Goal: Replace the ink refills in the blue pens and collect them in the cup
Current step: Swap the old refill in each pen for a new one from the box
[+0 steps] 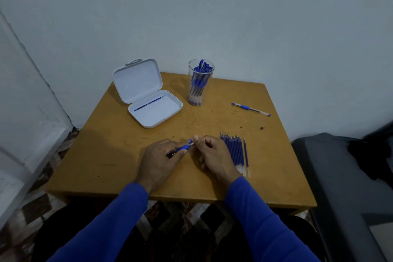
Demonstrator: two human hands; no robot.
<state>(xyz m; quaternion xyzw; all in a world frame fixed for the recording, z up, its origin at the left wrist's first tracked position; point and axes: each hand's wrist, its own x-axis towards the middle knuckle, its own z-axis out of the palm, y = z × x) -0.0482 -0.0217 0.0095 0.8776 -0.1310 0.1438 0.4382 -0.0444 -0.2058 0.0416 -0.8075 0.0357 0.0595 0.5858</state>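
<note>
Head view shows my left hand [158, 161] wrapped around a blue pen [179, 148] low over the table [110, 147], while my right hand [209, 153] pinches at its tip end; what those fingertips hold is too small to tell. I judge the pen light, stiff and somewhat slick, best held on the rubbery grip section. Loose refills [235, 151] lie just right of my right hand. Beyond stands the cup [201, 83] of pens.
</note>
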